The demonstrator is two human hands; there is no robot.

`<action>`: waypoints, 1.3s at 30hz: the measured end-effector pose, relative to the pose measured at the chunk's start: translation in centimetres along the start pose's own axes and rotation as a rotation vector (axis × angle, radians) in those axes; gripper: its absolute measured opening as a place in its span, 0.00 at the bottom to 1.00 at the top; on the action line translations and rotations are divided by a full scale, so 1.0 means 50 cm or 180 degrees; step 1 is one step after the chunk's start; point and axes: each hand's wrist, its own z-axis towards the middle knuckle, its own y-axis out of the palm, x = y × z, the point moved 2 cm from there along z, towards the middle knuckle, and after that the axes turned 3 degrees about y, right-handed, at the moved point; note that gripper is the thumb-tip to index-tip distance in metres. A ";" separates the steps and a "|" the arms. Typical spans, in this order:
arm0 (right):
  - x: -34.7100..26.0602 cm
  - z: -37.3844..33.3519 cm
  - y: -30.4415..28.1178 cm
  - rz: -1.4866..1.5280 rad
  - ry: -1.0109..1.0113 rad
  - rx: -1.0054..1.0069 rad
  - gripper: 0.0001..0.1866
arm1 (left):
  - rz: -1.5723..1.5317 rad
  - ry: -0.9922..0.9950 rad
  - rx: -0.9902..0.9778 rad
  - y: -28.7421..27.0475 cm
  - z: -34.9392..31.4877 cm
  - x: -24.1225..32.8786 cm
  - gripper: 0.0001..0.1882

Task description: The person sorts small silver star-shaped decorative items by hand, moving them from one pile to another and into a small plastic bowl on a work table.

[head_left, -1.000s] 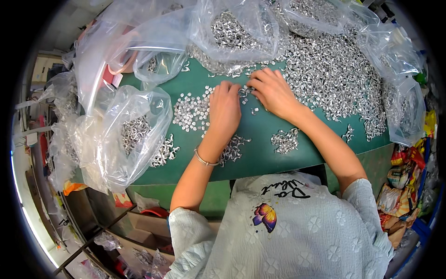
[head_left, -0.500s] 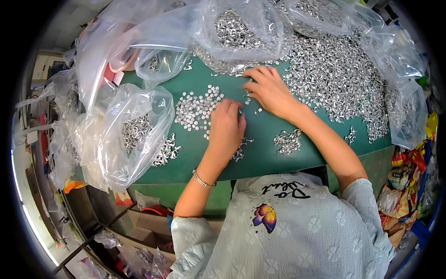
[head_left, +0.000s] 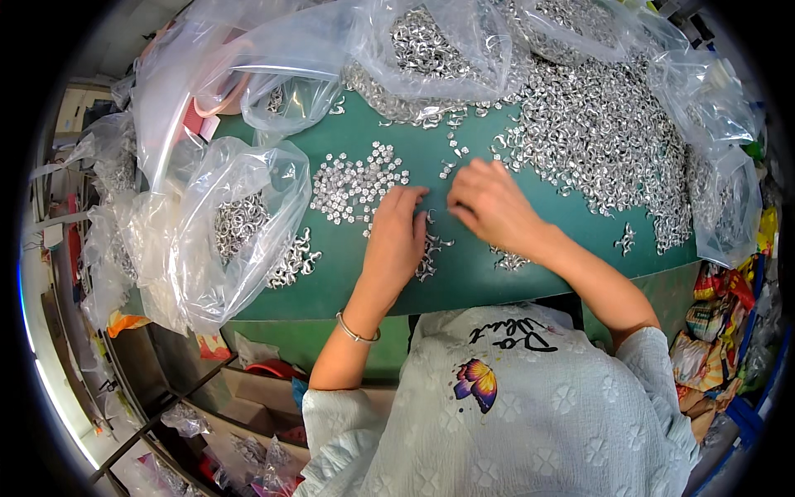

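My left hand point(head_left: 397, 232) rests at the right edge of a spread of small silvery flower-shaped pieces point(head_left: 352, 189), its fingers bent inward toward the thumb. Facing it across a narrow gap, my right hand point(head_left: 494, 205) hovers over the green tabletop point(head_left: 373, 286) with curled fingers, slightly blurred. Anything between the fingertips of either hand is too small to make out. Curved silvery metal pieces point(head_left: 430, 258) lie in a little heap beside my left hand. Another small heap point(head_left: 508, 260) is partly covered by my right hand and wrist. Several loose bits point(head_left: 452, 149) lie beyond the hands.
A large heap of curved metal pieces point(head_left: 609, 137) spreads over the right side. Open clear plastic bags of such pieces stand at the back point(head_left: 426, 54) and at the left point(head_left: 248, 240). A pink basket point(head_left: 224, 98) sits behind the left bag. Colourful packets point(head_left: 704, 356) lie beyond the right edge.
My right hand has drawn back from the far pieces toward me, closer to my left hand and over the near right heap. My left hand has shifted slightly left and nearer to me.
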 end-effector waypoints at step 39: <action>-0.013 -0.071 0.000 -0.0169 0.0011 -0.0059 0.12 | 0.0670 0.0107 0.0271 -0.005 -0.077 0.037 0.17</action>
